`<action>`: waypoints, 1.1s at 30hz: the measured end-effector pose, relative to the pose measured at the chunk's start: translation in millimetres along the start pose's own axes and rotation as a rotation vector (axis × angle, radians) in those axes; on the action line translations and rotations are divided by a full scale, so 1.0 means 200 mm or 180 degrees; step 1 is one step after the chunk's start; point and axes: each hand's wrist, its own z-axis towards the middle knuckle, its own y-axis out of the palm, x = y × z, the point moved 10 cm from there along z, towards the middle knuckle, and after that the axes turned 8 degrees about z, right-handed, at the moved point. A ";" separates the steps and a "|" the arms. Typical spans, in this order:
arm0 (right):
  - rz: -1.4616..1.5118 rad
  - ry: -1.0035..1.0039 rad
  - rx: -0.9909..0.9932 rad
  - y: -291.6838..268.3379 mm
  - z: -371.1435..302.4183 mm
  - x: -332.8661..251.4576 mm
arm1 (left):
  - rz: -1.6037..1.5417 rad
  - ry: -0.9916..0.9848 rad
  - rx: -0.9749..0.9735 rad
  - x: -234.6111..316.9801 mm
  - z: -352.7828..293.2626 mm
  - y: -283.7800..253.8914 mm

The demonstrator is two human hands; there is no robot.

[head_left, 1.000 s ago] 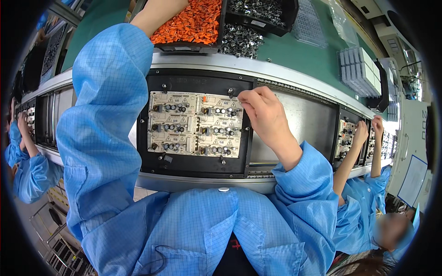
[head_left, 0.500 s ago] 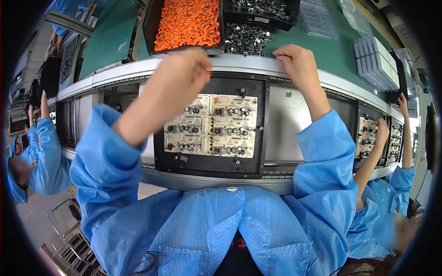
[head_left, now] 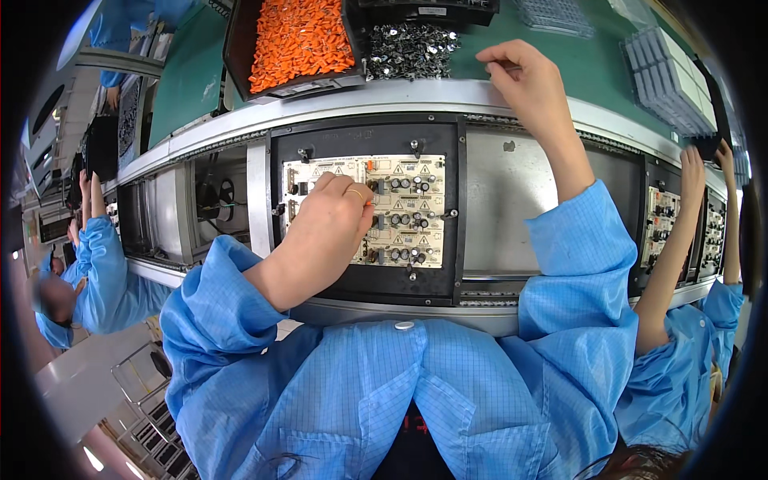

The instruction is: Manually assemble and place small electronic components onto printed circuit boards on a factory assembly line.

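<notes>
Left hand (head_left: 332, 220) on circuit board (head_left: 400, 210), right hand (head_left: 524, 76) raised

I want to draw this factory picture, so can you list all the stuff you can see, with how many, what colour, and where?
Circuit board panel: one, cream with black parts, in a black frame on the conveyor, centre.
Black frame: one, around the panel.
Orange parts: a heap, in a black bin, top left of centre.
Silver metal parts: a heap, beside the orange bin, top centre.
Grey trays: a stack, on the green bench, top right.
Other circuit boards: at least one, further along the conveyor, right.
Co-workers: one in blue at the left, one in blue at the right.
Left hand: on the circuit board panel, ring on one finger.
Right hand: fingertips pinched, by the silver metal parts.
</notes>
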 end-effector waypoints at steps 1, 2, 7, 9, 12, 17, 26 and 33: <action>0.0009 0.0016 0.0011 -0.01 0.00 0.01 | 0.0017 0.0000 -0.0051 0.01 0.01 0.01; 0.0116 -0.0028 0.0050 -0.02 0.01 0.00 | 0.0022 0.0008 -0.0068 0.01 0.01 0.01; 0.0447 -0.0166 0.0142 -0.04 0.02 -0.03 | 0.0191 -0.0053 -0.0201 0.03 0.02 0.03; 0.0507 -0.0198 0.0147 -0.03 0.02 -0.05 | 0.0311 -0.0062 -0.0254 0.03 0.02 0.04; 0.0581 -0.0246 0.0085 0.00 0.02 -0.10 | 0.0545 0.0138 -0.0441 0.05 0.02 0.04; 0.0741 -0.0523 0.0092 0.02 0.02 -0.19 | 0.0733 0.0127 -0.0683 0.02 0.02 0.06; 0.0895 -0.0389 -0.0355 0.03 -0.09 -0.37 | 0.0304 0.0170 -0.0322 -0.01 0.05 0.02; 0.0209 -0.0544 -0.1055 0.19 -0.53 -0.53 | 0.0369 0.0031 0.1353 -0.42 0.42 -0.45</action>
